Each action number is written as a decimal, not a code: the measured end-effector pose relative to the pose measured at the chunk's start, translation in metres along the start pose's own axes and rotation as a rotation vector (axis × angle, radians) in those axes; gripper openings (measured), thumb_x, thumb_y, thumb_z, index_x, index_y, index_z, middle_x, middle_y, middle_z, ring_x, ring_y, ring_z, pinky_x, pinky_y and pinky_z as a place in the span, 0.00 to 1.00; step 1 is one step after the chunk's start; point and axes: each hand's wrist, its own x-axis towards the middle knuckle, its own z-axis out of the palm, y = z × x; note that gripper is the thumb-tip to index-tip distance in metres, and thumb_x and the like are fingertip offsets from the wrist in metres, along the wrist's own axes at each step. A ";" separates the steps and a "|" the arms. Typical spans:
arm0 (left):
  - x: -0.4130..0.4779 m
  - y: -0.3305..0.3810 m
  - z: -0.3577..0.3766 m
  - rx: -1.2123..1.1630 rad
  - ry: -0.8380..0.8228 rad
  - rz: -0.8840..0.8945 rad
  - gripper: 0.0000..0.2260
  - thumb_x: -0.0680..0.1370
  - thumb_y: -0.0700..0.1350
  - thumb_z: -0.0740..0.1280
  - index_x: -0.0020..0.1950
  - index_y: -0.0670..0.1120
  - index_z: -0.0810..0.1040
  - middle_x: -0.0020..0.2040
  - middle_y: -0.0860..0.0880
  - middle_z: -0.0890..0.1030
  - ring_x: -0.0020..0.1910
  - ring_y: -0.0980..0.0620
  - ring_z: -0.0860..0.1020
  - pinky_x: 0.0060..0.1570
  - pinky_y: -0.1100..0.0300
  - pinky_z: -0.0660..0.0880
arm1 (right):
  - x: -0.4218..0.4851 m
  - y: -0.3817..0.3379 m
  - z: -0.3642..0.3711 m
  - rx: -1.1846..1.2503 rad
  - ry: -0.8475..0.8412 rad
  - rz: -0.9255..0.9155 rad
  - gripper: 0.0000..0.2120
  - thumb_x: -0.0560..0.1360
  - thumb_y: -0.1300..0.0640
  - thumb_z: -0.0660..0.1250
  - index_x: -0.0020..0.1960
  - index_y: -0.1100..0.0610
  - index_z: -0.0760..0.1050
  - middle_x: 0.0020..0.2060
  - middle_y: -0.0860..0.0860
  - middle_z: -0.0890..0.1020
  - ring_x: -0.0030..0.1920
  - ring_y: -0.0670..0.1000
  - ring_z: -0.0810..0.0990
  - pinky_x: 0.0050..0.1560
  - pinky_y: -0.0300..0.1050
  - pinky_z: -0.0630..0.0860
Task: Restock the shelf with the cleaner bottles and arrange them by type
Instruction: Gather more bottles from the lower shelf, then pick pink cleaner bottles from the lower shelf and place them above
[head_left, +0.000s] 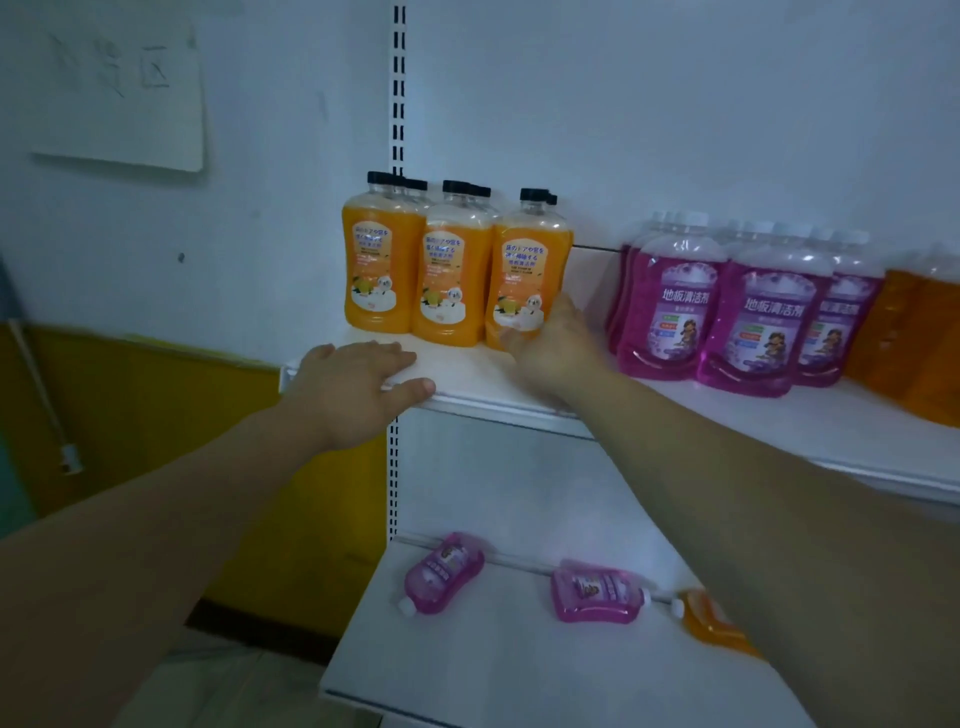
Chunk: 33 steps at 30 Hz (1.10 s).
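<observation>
Several orange cleaner bottles with black caps (382, 260) stand in rows at the left end of the upper shelf (467, 374). My right hand (550, 345) wraps the base of the rightmost front orange bottle (524, 270). My left hand (358, 387) lies flat on the shelf's front left corner, fingers spread, holding nothing. To the right stand several purple bottles with white caps (748, 312), then amber bottles (914, 332) at the frame's edge. On the lower shelf (467, 665) lie two purple bottles (441, 571) (595, 595) and an orange one (711, 621), partly hidden by my right forearm.
A slotted upright (398, 88) runs up the wall behind the orange bottles. A paper sign (124, 88) hangs on the wall at upper left. A pole (41, 395) leans against the yellow lower wall at the left.
</observation>
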 end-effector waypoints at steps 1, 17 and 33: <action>-0.007 -0.003 0.003 -0.010 0.023 0.035 0.37 0.71 0.71 0.46 0.76 0.55 0.61 0.77 0.53 0.59 0.76 0.52 0.56 0.75 0.46 0.48 | -0.011 -0.002 -0.003 -0.053 0.002 -0.047 0.34 0.70 0.40 0.69 0.72 0.52 0.63 0.66 0.51 0.73 0.64 0.56 0.74 0.63 0.51 0.72; -0.084 -0.059 0.151 -0.334 -0.319 0.031 0.30 0.78 0.54 0.66 0.77 0.49 0.60 0.79 0.48 0.54 0.77 0.49 0.54 0.73 0.55 0.52 | -0.178 0.070 0.040 -0.515 0.072 -0.230 0.32 0.76 0.44 0.59 0.75 0.59 0.62 0.76 0.59 0.60 0.76 0.60 0.55 0.76 0.54 0.52; 0.009 -0.063 0.366 -0.293 -0.471 -0.180 0.25 0.69 0.62 0.68 0.56 0.45 0.77 0.54 0.41 0.80 0.51 0.42 0.78 0.51 0.49 0.76 | -0.123 0.337 0.157 -0.526 -0.431 0.384 0.34 0.77 0.42 0.61 0.75 0.60 0.58 0.71 0.58 0.65 0.71 0.59 0.63 0.69 0.53 0.65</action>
